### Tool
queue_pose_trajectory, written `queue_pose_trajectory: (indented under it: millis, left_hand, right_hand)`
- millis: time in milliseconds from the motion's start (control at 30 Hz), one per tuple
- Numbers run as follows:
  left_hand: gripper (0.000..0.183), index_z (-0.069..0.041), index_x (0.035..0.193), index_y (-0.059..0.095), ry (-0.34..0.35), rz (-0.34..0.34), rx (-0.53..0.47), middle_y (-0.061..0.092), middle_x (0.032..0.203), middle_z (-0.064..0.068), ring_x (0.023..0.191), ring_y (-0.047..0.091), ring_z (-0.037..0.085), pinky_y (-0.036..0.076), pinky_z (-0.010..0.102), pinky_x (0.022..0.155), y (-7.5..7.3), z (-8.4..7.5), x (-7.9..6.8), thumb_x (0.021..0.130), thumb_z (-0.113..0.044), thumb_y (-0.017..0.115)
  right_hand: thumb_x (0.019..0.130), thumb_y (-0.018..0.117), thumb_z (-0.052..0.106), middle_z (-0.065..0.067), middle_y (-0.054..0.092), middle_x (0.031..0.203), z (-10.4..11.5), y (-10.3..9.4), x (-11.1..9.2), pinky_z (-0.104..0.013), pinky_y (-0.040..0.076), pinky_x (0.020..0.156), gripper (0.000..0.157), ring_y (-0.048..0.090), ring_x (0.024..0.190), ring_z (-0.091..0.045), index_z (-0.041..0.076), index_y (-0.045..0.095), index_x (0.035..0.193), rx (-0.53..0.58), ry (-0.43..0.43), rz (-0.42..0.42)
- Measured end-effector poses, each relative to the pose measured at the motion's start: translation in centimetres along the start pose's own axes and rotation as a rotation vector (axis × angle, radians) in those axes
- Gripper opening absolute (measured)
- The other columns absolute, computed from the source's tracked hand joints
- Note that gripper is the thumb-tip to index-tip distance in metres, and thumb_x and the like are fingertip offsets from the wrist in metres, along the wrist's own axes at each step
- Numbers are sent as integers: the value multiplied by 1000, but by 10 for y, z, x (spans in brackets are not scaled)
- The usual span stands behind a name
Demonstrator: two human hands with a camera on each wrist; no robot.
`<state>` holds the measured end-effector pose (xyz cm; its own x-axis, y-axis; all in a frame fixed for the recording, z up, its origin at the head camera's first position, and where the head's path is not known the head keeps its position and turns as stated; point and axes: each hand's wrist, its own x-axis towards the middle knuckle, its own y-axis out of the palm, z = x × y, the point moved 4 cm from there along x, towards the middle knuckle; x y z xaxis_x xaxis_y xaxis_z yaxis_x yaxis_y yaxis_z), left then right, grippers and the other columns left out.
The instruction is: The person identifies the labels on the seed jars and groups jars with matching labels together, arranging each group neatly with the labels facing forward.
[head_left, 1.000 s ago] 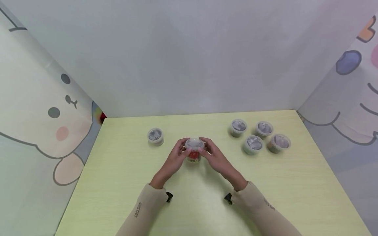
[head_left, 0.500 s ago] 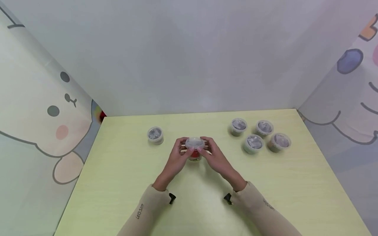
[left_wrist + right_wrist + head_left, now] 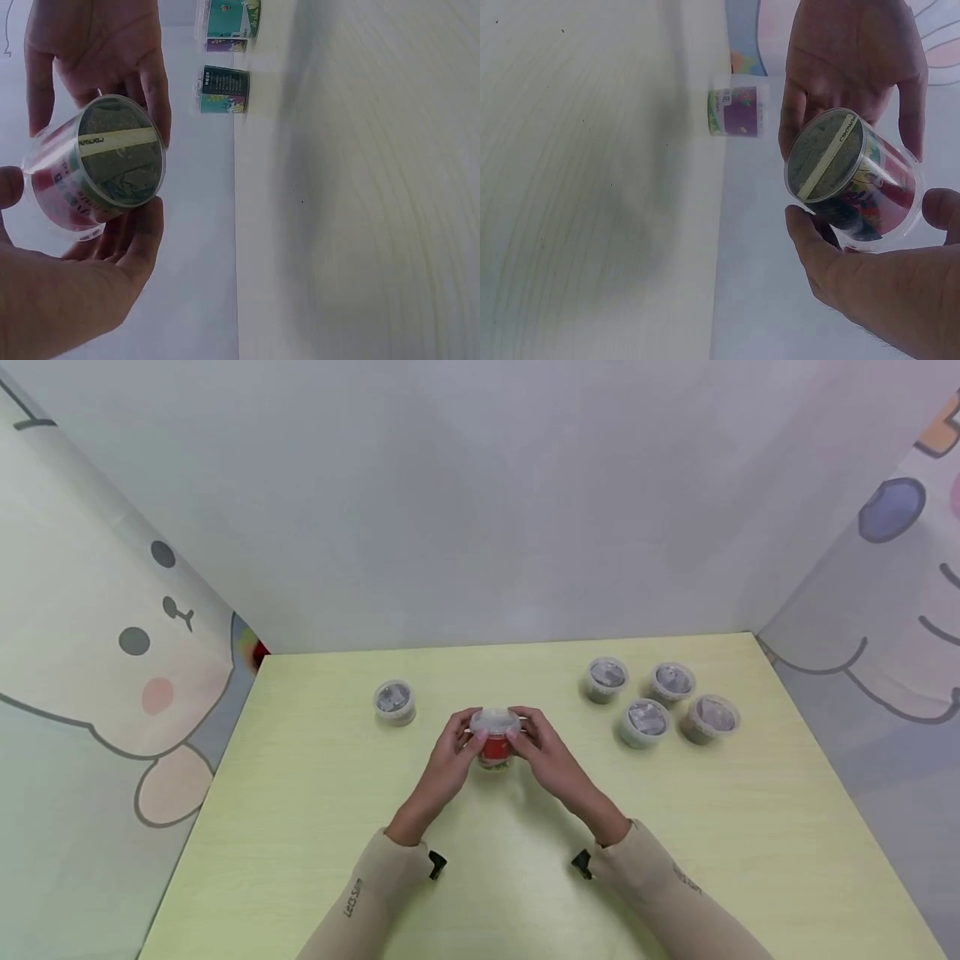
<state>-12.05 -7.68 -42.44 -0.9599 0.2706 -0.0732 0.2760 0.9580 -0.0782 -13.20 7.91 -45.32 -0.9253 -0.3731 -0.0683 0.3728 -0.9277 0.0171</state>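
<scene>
Between both hands, a lidded clear plastic tub (image 3: 495, 747) with a red label is held up off the pale table. My left hand (image 3: 444, 768) grips its left side, thumb at the front just below the lid. From the right, my right hand (image 3: 551, 768) holds it the same way. In the left wrist view, the tub's base (image 3: 120, 169) shows dark contents behind a cream strip. The right wrist view shows the tub's side (image 3: 885, 187) with colourful printing, and fingers of both hands around it.
One similar lidded tub (image 3: 394, 702) stands at the table's back left. Several more, including a greenish one (image 3: 643, 723), are grouped at the back right. A plain pale wall (image 3: 495, 510) rises behind the table (image 3: 300, 827), with cartoon-printed panels on both sides.
Both thumbs came closer together across the tub's front half a second ago and now sit further apart, baring more red label. The hands and tub stay in nearly the same place.
</scene>
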Motion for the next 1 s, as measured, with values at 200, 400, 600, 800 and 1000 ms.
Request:
queue_pose_trajectory:
  millis: [200, 400, 600, 800, 1000]
  left_hand:
    - [50, 1, 134, 33, -4, -86, 23, 45, 126, 15, 108, 49, 28, 43, 34, 89, 1, 0, -1, 95, -22, 54]
    - [49, 1, 131, 34, -19, -108, 43, 45, 121, 14, 106, 49, 30, 44, 35, 88, 2, 0, -2, 94, -22, 56]
    - [41, 1, 132, 34, -35, -78, 8, 45, 122, 15, 107, 50, 24, 45, 34, 88, 0, 0, -2, 98, -18, 49]
    - [45, -1, 136, 34, -50, -38, -16, 45, 130, 14, 113, 49, 24, 44, 36, 92, 2, 2, -2, 98, -22, 48]
    - [47, -1, 133, 36, -49, -113, 25, 47, 125, 13, 107, 51, 25, 44, 35, 88, 3, 1, -6, 95, -23, 54]
  right_hand:
    - [97, 50, 25, -16, 45, 128, 11, 3, -2, -40, 43, 94, 49, 46, 117, -28, 6, 32, 138, -65, 46, -19]
    - [96, 50, 30, -14, 47, 127, 22, 5, -7, -44, 40, 95, 49, 46, 116, -28, 7, 35, 137, -146, 49, -34]
    - [96, 48, 33, -13, 44, 129, 2, -1, 0, -39, 43, 95, 48, 47, 117, -25, 12, 34, 138, -46, 26, 19]
    - [101, 40, 22, -16, 41, 133, 17, 2, -7, -41, 39, 99, 45, 43, 122, -27, 5, 29, 142, 4, 67, 65]
    - [99, 44, 21, -16, 43, 129, 30, 7, -13, -41, 42, 96, 47, 47, 117, -27, 4, 30, 140, -65, 84, 19]
